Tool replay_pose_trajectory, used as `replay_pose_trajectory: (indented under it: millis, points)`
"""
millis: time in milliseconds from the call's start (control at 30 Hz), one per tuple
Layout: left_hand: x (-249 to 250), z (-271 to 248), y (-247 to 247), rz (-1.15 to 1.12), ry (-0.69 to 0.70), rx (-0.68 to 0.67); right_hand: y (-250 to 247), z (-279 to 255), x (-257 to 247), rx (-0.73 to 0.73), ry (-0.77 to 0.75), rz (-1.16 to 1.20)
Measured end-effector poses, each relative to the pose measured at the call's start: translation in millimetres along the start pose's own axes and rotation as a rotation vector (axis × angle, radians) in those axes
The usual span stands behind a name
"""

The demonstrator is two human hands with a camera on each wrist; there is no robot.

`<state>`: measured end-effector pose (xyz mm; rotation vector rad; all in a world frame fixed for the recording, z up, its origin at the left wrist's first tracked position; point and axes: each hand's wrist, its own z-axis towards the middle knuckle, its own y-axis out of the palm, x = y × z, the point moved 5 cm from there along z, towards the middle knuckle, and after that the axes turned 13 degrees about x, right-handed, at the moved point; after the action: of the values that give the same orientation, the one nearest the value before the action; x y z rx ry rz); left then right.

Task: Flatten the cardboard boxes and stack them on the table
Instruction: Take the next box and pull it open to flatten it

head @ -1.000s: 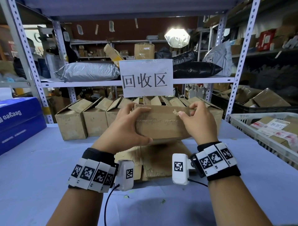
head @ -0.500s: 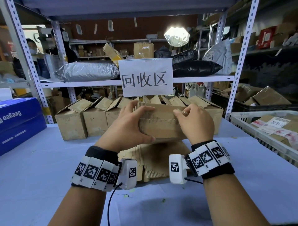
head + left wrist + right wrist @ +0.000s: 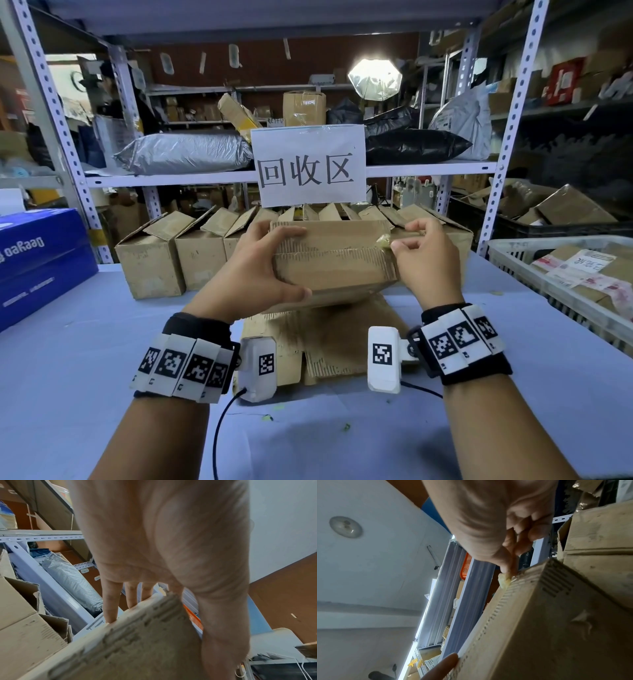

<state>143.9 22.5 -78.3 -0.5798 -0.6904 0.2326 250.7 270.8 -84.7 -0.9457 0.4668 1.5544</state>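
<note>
So L hand (image 3: 253,270) grips box (image 3: 337,265) above flat pile (image 3: 329,339); R hand (image 3: 423,260) pinches tape scrap (image 3: 383,241). I'd say early: row of boxes (image 3: 205,250) behind pile left.

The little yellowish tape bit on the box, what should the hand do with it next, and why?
Probably peel it on along the seam. The right hand pinches the crumpled tape end at the top of the cardboard box, which the left hand grips above the flattened cardboard. The box looks closed, so the flaps likely can't open for flattening until the tape is off.
</note>
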Motion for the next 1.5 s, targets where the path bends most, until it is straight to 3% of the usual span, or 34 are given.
replay_pose_trajectory:
  millis: [233,567,933,1100,1300,1500]
  points:
    - [-3.5,-1.0,-1.0,-0.021,-0.023,-0.005,1.1,-2.8,-2.0,0.037,-0.112,-0.202]
    - [-5.3,-5.8,-1.0,-0.042,-0.017,-0.022,12.7,-10.4,-1.7,-0.082,-0.014,-0.213]
    - [-10.1,-6.5,-2.9,-0.031,-0.037,-0.029,14.5,9.2,14.5,-0.217,-0.002,0.083]
    - [-7.4,-7.4,-0.1,0.001,0.016,0.06,17.9,2.7,12.1,-0.285,0.028,0.218]
    - [7.1,-4.4,-3.2,0.318,0.112,0.117,23.0,-8.9,0.3,-0.39,0.153,0.412]
    - [23.3,-5.0,16.9,0.444,0.22,0.038,26.6,-18.0,-11.9,-0.471,0.243,0.603]
